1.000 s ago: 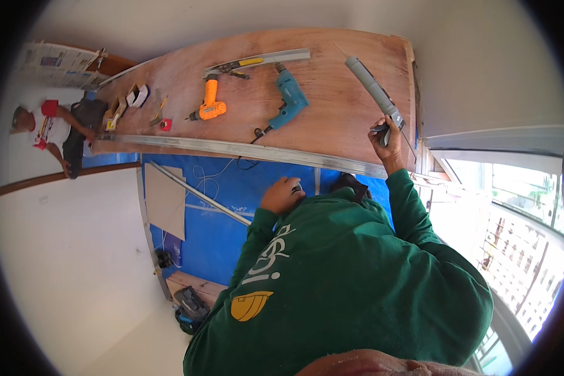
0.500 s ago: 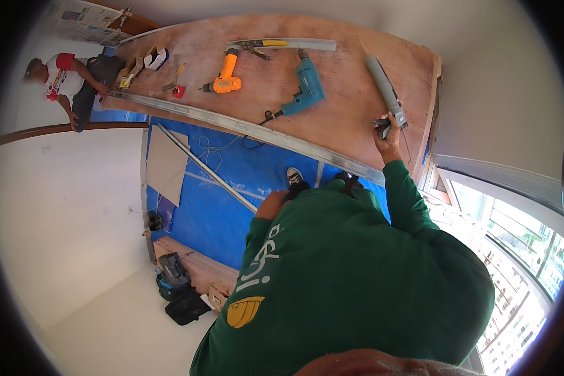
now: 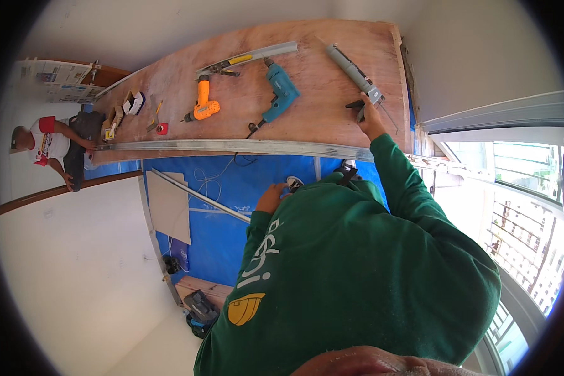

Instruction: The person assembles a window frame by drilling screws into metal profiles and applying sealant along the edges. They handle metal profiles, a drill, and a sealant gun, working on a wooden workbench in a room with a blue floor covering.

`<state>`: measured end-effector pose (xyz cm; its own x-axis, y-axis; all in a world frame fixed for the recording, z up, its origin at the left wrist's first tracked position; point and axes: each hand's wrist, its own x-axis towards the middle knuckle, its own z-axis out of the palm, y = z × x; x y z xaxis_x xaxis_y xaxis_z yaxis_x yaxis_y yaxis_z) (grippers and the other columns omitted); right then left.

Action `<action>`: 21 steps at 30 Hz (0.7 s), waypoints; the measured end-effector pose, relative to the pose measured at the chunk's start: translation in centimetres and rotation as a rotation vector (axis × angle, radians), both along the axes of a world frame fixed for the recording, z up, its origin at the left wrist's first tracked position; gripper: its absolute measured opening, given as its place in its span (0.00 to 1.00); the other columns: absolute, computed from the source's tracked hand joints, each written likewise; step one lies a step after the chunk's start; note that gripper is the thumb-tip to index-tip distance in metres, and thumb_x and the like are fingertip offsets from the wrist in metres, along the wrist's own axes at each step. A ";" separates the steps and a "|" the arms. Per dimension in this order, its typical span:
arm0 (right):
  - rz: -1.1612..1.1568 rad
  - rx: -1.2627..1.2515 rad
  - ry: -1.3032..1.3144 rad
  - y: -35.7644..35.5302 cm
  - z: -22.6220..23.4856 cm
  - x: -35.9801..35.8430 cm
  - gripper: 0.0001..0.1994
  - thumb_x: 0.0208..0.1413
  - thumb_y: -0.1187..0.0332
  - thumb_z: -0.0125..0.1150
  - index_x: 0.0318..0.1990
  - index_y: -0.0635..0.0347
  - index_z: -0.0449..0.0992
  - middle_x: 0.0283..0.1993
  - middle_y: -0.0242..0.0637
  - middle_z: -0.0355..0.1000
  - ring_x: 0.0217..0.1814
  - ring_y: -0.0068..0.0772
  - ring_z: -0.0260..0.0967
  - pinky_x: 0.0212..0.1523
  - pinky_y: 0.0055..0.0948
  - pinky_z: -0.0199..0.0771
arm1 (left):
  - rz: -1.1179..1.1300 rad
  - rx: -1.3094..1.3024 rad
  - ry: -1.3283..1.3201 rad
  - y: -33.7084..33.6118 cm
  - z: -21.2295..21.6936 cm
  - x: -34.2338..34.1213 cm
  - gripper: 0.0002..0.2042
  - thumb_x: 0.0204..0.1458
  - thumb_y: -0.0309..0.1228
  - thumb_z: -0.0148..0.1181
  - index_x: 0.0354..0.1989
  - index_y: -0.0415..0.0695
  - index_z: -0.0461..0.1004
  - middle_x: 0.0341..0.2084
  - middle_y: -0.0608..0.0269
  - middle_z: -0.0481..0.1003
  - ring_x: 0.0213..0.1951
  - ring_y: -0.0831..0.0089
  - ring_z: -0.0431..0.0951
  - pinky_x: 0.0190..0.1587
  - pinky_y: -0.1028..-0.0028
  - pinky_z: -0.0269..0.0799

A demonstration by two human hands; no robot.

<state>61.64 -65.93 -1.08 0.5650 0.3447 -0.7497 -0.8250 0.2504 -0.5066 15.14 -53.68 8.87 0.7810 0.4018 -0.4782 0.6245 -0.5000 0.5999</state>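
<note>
My right hand is wrapped around the handle of a grey caulking gun, which lies over the right end of the wooden tabletop with its nozzle pointing to the far left. My left hand hangs low by my leg, away from the table; its fingers are too small and partly hidden to read. Left of the caulking gun, a teal corded drill lies on the wood. Beyond that is an orange drill. A yellow-handled tool rests on a metal strip behind them.
Small boxes, a hammer-like tool and a red tape measure sit at the table's left. A metal channel runs along the near edge. Another person sits at far left. Blue sheeting covers the floor, with a long pole.
My view has turned, so the table sits further left and more level. My right hand still grips the caulking gun. My left hand shows a little more beside my leg.
</note>
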 end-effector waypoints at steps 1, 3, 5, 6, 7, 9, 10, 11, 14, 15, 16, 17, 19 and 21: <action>0.014 -0.032 0.001 -0.3 -0.2 0.2 0.15 0.67 0.54 0.73 0.48 0.51 0.76 0.42 0.40 0.81 0.44 0.42 0.83 0.38 0.41 0.87 | -0.006 -0.006 0.004 0.4 0.0 0.2 0.25 0.65 0.47 0.68 0.64 0.47 0.77 0.52 0.40 0.78 0.52 0.38 0.81 0.53 0.48 0.79; 0.070 -0.092 0.009 0.0 0.6 -0.2 0.15 0.68 0.53 0.72 0.49 0.51 0.76 0.41 0.40 0.80 0.44 0.43 0.83 0.39 0.43 0.87 | 0.007 -0.008 0.012 0.5 -0.2 -0.3 0.25 0.64 0.47 0.68 0.64 0.46 0.77 0.54 0.40 0.78 0.54 0.37 0.81 0.55 0.48 0.79; 0.118 -0.150 0.016 -0.5 1.2 -0.5 0.15 0.69 0.53 0.71 0.50 0.51 0.75 0.40 0.40 0.80 0.42 0.44 0.83 0.41 0.46 0.87 | 0.009 0.000 0.012 0.9 -0.7 -0.6 0.25 0.64 0.47 0.68 0.64 0.45 0.77 0.55 0.39 0.77 0.55 0.37 0.80 0.56 0.48 0.78; 0.133 -0.157 0.001 -0.5 1.4 -0.6 0.15 0.69 0.53 0.71 0.50 0.51 0.76 0.41 0.40 0.80 0.42 0.44 0.83 0.42 0.47 0.87 | 0.003 0.003 0.017 1.1 -0.9 -0.8 0.26 0.64 0.47 0.68 0.64 0.45 0.77 0.56 0.39 0.77 0.56 0.37 0.80 0.58 0.48 0.78; 0.148 -0.164 -0.014 -0.6 1.5 -0.6 0.16 0.69 0.52 0.70 0.51 0.51 0.76 0.41 0.39 0.80 0.42 0.44 0.84 0.43 0.48 0.87 | -0.002 0.006 0.022 1.3 -1.1 -1.1 0.26 0.64 0.47 0.68 0.64 0.45 0.77 0.57 0.39 0.77 0.57 0.37 0.79 0.59 0.49 0.77; 0.163 -0.167 -0.049 -0.5 0.5 -0.4 0.16 0.69 0.52 0.70 0.51 0.50 0.76 0.42 0.39 0.80 0.44 0.45 0.84 0.46 0.50 0.87 | 0.018 0.000 0.013 1.3 -2.1 -2.3 0.27 0.63 0.48 0.68 0.65 0.44 0.76 0.58 0.39 0.77 0.59 0.38 0.78 0.62 0.49 0.76; 0.159 -0.160 -0.068 -0.3 0.0 -0.2 0.16 0.69 0.52 0.70 0.51 0.50 0.77 0.43 0.39 0.81 0.45 0.45 0.84 0.47 0.50 0.87 | 0.039 -0.006 -0.001 1.3 -2.8 -2.9 0.28 0.63 0.49 0.68 0.65 0.44 0.76 0.59 0.39 0.77 0.60 0.38 0.78 0.64 0.49 0.75; 0.175 -0.158 -0.084 0.2 -0.7 -0.1 0.15 0.68 0.52 0.70 0.51 0.50 0.78 0.44 0.39 0.81 0.46 0.46 0.84 0.49 0.51 0.87 | 0.079 -0.017 -0.010 0.8 -3.6 -4.2 0.28 0.63 0.49 0.68 0.66 0.44 0.76 0.60 0.39 0.77 0.61 0.39 0.77 0.65 0.49 0.74; 0.062 -0.004 0.106 -1.2 0.1 2.9 0.13 0.67 0.57 0.72 0.46 0.54 0.79 0.37 0.37 0.78 0.39 0.43 0.81 0.48 0.52 0.87 | 0.126 -0.045 0.121 0.7 -2.8 -3.8 0.30 0.63 0.51 0.68 0.68 0.46 0.76 0.61 0.40 0.77 0.63 0.40 0.77 0.66 0.49 0.73; 0.092 0.078 0.085 -0.5 2.0 2.4 0.10 0.67 0.60 0.71 0.44 0.54 0.79 0.36 0.36 0.77 0.39 0.41 0.81 0.49 0.51 0.87 | 0.114 -0.016 0.117 0.6 -3.4 -4.7 0.30 0.63 0.51 0.68 0.68 0.46 0.76 0.61 0.41 0.77 0.63 0.41 0.77 0.66 0.49 0.74; 0.119 0.156 0.075 -0.1 3.9 1.5 0.08 0.67 0.63 0.70 0.42 0.54 0.79 0.36 0.35 0.77 0.40 0.39 0.80 0.51 0.50 0.87 | 0.101 0.008 0.120 0.4 -4.6 -6.1 0.30 0.63 0.51 0.68 0.68 0.46 0.75 0.61 0.41 0.77 0.63 0.41 0.77 0.66 0.49 0.74; 0.112 0.247 -0.011 -0.2 3.1 3.1 0.05 0.67 0.66 0.68 0.42 0.55 0.78 0.36 0.35 0.77 0.42 0.38 0.80 0.54 0.50 0.85 | 0.059 0.026 0.110 0.1 -5.2 -6.8 0.30 0.63 0.51 0.68 0.69 0.46 0.75 0.62 0.41 0.77 0.63 0.41 0.77 0.66 0.49 0.74; 0.129 0.358 -0.157 -0.9 1.3 4.9 0.03 0.68 0.69 0.65 0.43 0.56 0.78 0.37 0.35 0.77 0.44 0.37 0.79 0.56 0.50 0.85 | 0.107 -0.038 0.165 -0.6 -4.6 -6.8 0.31 0.62 0.51 0.68 0.69 0.46 0.75 0.62 0.42 0.77 0.62 0.43 0.78 0.65 0.49 0.74; 0.178 0.399 -0.271 -2.5 3.4 4.8 0.02 0.69 0.71 0.63 0.43 0.57 0.78 0.38 0.35 0.77 0.44 0.38 0.80 0.55 0.48 0.85 | 0.174 -0.109 0.186 -1.1 -3.6 -6.9 0.31 0.62 0.51 0.69 0.69 0.46 0.75 0.61 0.42 0.77 0.61 0.44 0.79 0.65 0.50 0.75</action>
